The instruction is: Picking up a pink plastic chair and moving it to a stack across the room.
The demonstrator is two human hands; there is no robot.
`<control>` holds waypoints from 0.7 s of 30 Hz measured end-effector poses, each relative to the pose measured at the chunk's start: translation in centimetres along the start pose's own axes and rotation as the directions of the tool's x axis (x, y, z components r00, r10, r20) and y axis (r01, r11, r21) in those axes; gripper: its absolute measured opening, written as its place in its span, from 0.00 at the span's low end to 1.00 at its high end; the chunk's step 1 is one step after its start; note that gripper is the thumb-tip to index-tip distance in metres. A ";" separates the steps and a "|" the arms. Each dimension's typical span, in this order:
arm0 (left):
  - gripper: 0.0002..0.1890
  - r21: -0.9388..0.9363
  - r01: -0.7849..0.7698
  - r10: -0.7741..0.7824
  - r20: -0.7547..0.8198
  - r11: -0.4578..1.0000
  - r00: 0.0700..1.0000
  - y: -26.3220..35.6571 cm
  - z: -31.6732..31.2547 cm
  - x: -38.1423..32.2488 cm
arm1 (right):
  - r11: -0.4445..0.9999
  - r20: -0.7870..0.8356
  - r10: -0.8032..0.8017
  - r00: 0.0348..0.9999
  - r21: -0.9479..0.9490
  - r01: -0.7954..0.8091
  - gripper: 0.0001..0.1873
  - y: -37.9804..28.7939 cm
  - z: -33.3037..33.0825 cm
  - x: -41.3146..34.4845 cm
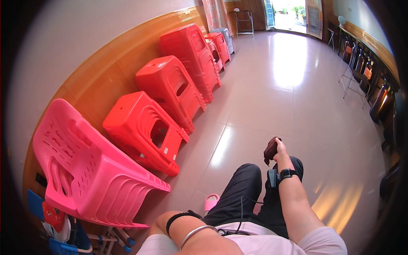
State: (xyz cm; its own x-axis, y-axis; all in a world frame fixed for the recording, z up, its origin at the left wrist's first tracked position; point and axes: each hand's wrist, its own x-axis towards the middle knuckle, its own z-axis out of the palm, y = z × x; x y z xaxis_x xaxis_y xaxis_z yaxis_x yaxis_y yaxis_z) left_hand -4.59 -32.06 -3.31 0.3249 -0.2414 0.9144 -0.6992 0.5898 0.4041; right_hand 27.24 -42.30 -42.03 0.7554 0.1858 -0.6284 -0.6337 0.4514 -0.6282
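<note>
My right hand (280,151) is out in front, over my right knee, gripping a crumpled dark brown cloth (271,150) that hangs down to its left. The wrist wears a black strap (287,174) with a small grey device (273,178) on it. My left arm is bent close to my chest, a silver bangle (197,235) and a black band (180,218) around it. Only the part just past the bangle, my left hand (220,244) or wrist, shows at the bottom edge; its fingers are out of view.
Stacked pink plastic chairs (105,181) and red plastic stools (143,127) line the left wall. Dark glossy containers (381,102) and a small folding table (360,76) stand at the right. Far ahead is an open doorway (288,16). A black cable (241,210) crosses my lap.
</note>
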 end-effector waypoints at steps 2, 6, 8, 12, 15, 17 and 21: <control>0.11 -0.032 -0.014 0.017 0.078 0.999 0.997 -0.1 -0.2 0.3 | 1.000 0.002 -0.014 1.000 -0.007 0.014 0.22 -0.1 -0.1 -0.1; 0.12 0.124 -0.255 0.262 -0.049 0.959 0.964 -1.4 0.9 -0.2 | 1.000 -0.012 0.006 1.000 -0.008 -0.006 0.22 0.0 0.1 -0.3; 0.12 0.146 -0.231 0.242 -0.061 0.962 0.968 -1.3 1.0 -0.2 | 1.000 -0.020 0.012 1.000 -0.016 -0.012 0.22 0.0 0.3 -0.3; 0.11 0.181 -0.281 0.299 -0.080 0.942 0.951 -1.3 0.9 -0.2 | 1.000 -0.006 -0.010 1.000 0.021 0.010 0.21 0.2 -0.1 0.8; 0.10 0.151 -0.132 0.133 -0.001 0.980 0.991 -0.5 0.4 -0.4 | 1.000 0.023 -0.008 1.000 0.012 0.008 0.22 0.2 -0.8 1.4; 0.09 0.183 -0.154 0.159 -0.014 0.971 0.987 -0.6 0.5 -0.7 | 1.000 0.029 -0.006 1.000 0.009 0.006 0.22 0.2 -0.5 1.1; 0.08 0.239 -0.349 0.370 -0.051 0.906 0.928 -2.1 0.9 -0.5 | 1.000 0.013 -0.014 1.000 -0.002 0.014 0.21 0.2 -0.2 0.7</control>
State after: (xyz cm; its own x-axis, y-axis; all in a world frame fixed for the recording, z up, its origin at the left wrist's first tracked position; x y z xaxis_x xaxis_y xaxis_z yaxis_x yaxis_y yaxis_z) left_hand -3.86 -33.92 -4.61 0.0751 0.0340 0.9966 -0.8989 0.4349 0.0530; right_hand 27.61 -42.24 -42.75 0.7662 0.1912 -0.6134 -0.6235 0.4522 -0.6378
